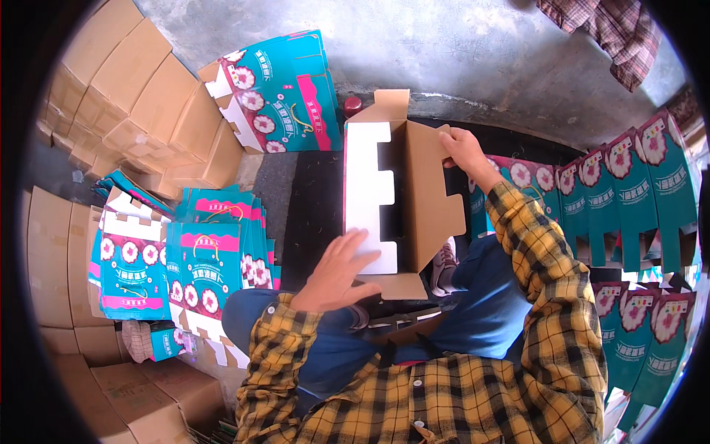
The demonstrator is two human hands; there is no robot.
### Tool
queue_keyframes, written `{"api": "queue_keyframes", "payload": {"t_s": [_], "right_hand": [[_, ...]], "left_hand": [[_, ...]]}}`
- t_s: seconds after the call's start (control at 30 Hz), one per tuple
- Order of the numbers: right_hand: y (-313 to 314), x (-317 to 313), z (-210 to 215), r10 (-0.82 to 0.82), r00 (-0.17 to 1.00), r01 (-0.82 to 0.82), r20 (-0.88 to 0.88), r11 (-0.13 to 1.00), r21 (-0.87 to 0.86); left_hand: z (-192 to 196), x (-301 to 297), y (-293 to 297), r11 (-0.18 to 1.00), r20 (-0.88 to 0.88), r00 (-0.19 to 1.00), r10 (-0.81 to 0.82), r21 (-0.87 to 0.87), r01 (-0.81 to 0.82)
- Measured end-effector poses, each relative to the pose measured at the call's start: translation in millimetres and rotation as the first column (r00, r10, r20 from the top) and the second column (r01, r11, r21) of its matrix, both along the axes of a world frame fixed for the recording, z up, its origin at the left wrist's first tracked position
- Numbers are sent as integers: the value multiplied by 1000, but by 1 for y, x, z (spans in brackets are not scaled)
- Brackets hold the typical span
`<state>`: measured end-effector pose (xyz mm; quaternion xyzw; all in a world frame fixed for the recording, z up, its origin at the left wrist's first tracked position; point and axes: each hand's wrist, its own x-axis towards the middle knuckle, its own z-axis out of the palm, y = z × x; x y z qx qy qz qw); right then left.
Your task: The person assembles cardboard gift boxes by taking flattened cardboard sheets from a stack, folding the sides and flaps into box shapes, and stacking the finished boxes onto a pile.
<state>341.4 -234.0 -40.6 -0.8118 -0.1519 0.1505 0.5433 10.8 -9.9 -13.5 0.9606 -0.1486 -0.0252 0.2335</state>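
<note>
In front of me stands a cardboard carton [435, 196] with its top flaps up. Its near-left side carries a white notched flap [362, 200], its right flap is plain brown and notched, and short brown flaps stick out at both ends. My right hand [466, 155] is closed on the upper right edge of the brown flap, fingers bent over it. With fingers spread, my left hand [339, 274] lies at the lower end of the white flap, its fingertips at the surface. The carton's inside is dark, so I cannot tell what it holds.
Flattened teal and pink printed cartons [203, 251] lie stacked at left, and another batch [285, 96] leans against the grey wall. Brown boxes [140, 96] pile up far left. Rows of standing teal cartons [629, 177] line my right. A red round object [353, 106] sits behind the carton.
</note>
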Motion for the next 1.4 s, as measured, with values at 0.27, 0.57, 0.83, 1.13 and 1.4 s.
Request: {"api": "queue_keyframes", "payload": {"t_s": [0.27, 0.57, 0.83, 1.13, 1.4], "right_hand": [[2, -9, 1, 28, 996, -23, -90, 998, 60], [6, -14, -2, -28, 1000, 27, 2, 998, 63], [7, -23, 4, 67, 993, -51, -95, 986, 158], [-18, 8, 13, 54, 992, -32, -113, 981, 190], [6, -27, 23, 485, 769, -424, 417, 874, -237]], "left_hand": [[-19, 3, -42, 958, 140, 948, 287, -40, -284], [-17, 13, -83, 996, 260, 962, 82, -54, -70], [-22, 13, -83, 964, 272, 928, 255, 3, -265], [-15, -10, -4, 928, 175, 922, 346, -208, -309], [-18, -7, 1, 891, 236, 863, 447, -197, -408]]}}
